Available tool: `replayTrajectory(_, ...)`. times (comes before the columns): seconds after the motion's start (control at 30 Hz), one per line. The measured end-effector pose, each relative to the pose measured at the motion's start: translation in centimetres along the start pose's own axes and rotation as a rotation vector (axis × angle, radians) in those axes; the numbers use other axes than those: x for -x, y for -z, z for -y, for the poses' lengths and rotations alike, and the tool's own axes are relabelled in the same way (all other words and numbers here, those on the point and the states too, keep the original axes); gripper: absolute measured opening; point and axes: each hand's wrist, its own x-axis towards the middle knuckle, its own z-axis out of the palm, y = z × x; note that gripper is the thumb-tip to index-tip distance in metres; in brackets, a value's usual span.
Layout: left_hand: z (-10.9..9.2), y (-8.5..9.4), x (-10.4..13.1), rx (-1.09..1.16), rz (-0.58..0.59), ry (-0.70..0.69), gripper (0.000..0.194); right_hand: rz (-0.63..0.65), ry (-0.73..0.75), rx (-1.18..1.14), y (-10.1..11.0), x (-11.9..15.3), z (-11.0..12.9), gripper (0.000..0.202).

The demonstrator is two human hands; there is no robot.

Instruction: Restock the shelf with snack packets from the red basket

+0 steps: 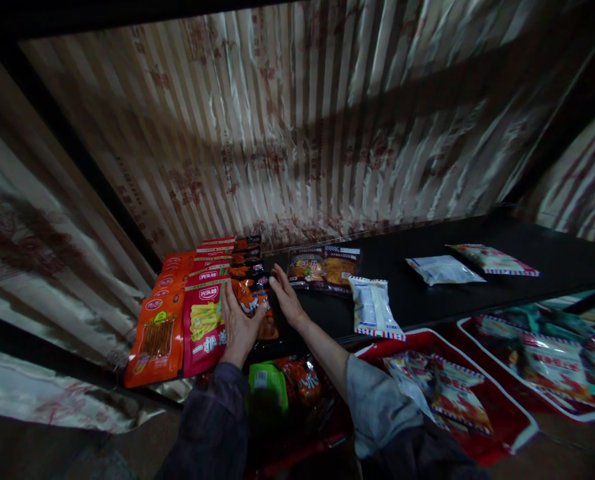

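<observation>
My left hand [241,327] lies at the left side of the front black-and-orange snack bag [250,293], its thumb across the bag's face and its fingers stretched along the seam with the pink snack bags [204,313]. On the bag's other side is my right hand [288,299], its fingers extended and nothing visible in its palm. More black-and-orange bags stand in an overlapping row behind the front one. To the left of the pink row, orange snack bags [154,333] overlap in the same way.
On the black shelf [322,310] lie brown snack packs [324,267], a white packet [376,307], a pale packet [443,269] and a striped-edge packet [497,259]. Red baskets [514,427] with packets sit below. A green package [268,390] is beneath my arms. Patterned curtain [277,133] hangs behind.
</observation>
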Motion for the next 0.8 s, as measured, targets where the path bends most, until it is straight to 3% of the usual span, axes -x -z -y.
replayTrajectory(0.2,-0.1,-1.1,-0.3,0.061,0.0,0.053,0.083,0.047,0.025,-0.014,-1.2,-0.7,0.3,0.064)
replayTrajectory(0.3,-0.3,-1.4,0.5,0.068,-0.008,0.086,0.08,-0.023,0.034,-0.064,-1.3,-1.5,-0.3,0.058)
replayTrajectory(0.4,-0.4,-1.6,0.8,0.062,0.006,0.103,0.076,-0.079,-0.075,-0.182,-1.3,-3.1,-0.9,0.058)
replayTrajectory(0.53,-0.4,-1.8,0.7,0.073,0.01,0.146,0.077,-0.031,-0.232,-0.36,-1.7,-4.9,-1.1,0.056)
replayTrajectory(0.8,-0.5,-1.4,-1.0,0.157,0.066,0.218,0.083,-0.028,-0.322,-0.399,-2.2,-5.4,-2.2,0.055)
